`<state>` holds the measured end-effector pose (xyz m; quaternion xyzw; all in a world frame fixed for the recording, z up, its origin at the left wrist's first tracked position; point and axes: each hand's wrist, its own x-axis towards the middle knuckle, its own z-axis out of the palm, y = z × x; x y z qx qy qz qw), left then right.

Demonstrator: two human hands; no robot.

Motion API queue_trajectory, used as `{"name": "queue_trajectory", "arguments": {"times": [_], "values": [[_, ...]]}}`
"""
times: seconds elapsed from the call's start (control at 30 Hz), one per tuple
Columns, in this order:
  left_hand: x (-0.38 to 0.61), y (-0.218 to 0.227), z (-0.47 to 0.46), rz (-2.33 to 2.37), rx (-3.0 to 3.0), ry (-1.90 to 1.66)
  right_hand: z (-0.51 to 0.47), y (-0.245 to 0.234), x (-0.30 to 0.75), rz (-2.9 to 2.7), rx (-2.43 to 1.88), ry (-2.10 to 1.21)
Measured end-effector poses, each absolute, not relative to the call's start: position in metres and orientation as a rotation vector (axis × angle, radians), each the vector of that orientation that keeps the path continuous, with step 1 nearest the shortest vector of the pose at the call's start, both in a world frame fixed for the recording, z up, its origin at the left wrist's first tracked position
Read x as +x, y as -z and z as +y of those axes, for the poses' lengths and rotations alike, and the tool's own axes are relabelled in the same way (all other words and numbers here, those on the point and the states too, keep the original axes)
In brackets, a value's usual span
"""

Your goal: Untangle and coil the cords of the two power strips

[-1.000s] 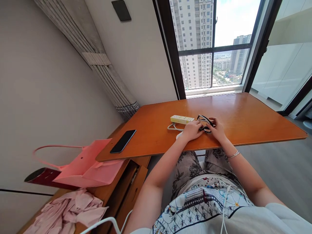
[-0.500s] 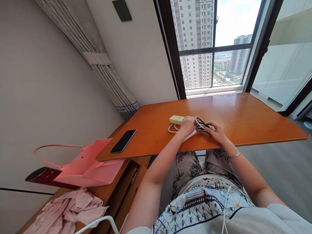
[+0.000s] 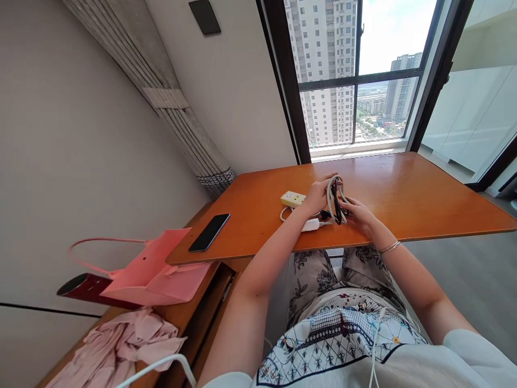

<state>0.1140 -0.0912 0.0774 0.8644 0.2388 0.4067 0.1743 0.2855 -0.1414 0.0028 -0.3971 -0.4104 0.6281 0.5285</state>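
Observation:
My left hand (image 3: 319, 195) is closed on the upper part of a looped bundle of white and black cables (image 3: 335, 200), raised a little above the brown table (image 3: 250, 210). Fingers of my right hand (image 3: 359, 212) are curled against the lower right side of the same bundle. A pale yellow power strip (image 3: 293, 199) lies just left of my left hand, partly covered by it. Under my left wrist rests a white block-shaped piece (image 3: 311, 225) with a cable leaving its right end. A black plug (image 3: 325, 214) shows beside the loops.
A black phone (image 3: 209, 233) lies on the table's left side. Beyond that edge stand a pink bag (image 3: 157, 269), a dark red cylinder (image 3: 91, 288) and crumpled pink cloth (image 3: 129, 345) on a lower wooden cabinet. A window (image 3: 355, 81) is behind the table.
The cable bundle has been lifted and turned more upright in my hands. My left hand moved up and slightly right, uncovering the white block and black plug.

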Motion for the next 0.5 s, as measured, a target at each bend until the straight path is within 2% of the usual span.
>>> {"name": "queue_trajectory", "arguments": {"times": [0.27,0.5], "values": [[0.112,-0.060,-0.092,0.799,2.093,-1.044,-0.130,-0.034,0.321,-0.819,-0.757,-1.526],[0.098,-0.053,-0.099,0.899,2.662,-0.314,-0.127,-0.051,0.355,-0.845,-0.729,-1.254]]}}
